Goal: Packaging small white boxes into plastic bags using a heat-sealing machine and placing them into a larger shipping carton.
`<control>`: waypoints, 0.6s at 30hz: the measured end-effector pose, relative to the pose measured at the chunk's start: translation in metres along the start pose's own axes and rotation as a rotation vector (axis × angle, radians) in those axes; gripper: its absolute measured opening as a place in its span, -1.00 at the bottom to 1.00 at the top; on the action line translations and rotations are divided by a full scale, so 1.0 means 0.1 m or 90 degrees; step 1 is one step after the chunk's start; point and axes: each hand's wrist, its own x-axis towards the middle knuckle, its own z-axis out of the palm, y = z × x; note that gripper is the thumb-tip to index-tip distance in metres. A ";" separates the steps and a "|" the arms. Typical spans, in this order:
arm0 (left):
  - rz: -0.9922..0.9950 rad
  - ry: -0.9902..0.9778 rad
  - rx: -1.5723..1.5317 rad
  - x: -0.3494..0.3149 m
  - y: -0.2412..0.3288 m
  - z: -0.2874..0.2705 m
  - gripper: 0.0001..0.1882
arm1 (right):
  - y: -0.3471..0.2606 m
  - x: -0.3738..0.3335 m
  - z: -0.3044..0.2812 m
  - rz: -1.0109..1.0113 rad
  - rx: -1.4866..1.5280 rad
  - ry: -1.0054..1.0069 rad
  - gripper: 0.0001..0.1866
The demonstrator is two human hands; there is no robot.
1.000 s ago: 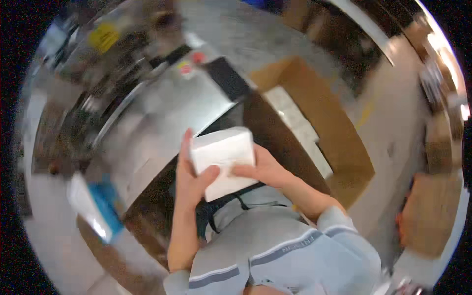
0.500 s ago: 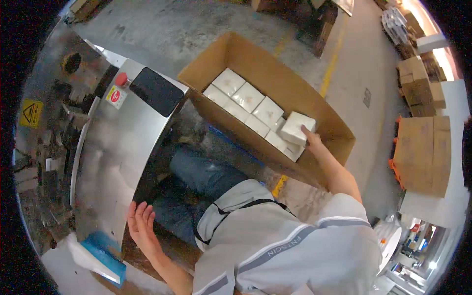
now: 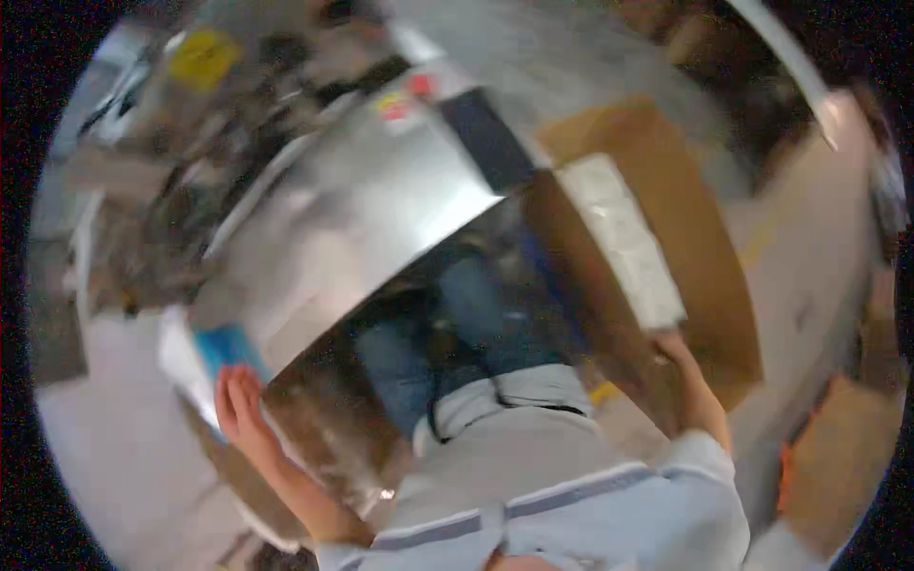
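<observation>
Motion smears the whole picture. A large brown cardboard carton stands at my right, with a row of white square packs inside. At the near end of that row is my right hand, reaching over the carton's side; its fingers are blurred and partly hidden, so whether it grips a pack is unclear. My left hand is raised with fingers stretched out and nothing in them. It is beside a blue-and-white piece at the end of the metal machine's table.
The machine bears a red knob and a dark panel close to the carton. Another brown carton with an orange edge stands at the far right. My legs are between machine and carton.
The view has turned, swinging the machine and carton rightward in the picture. My right hand held a white pack above the others; now it is low at the row's end. My left hand stays open.
</observation>
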 end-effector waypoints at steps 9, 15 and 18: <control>0.055 0.220 0.568 1.74 -0.65 -1.28 -0.48 | -1.71 -0.32 -0.67 -0.188 0.239 0.214 -0.69; 0.107 0.351 0.414 1.85 -1.03 -1.81 -0.54 | -2.67 -0.57 -0.75 -0.324 0.210 0.232 -0.63; 0.164 0.373 0.338 1.79 -1.04 -1.77 -0.55 | -3.00 -0.75 -0.75 -0.368 0.227 0.258 -0.67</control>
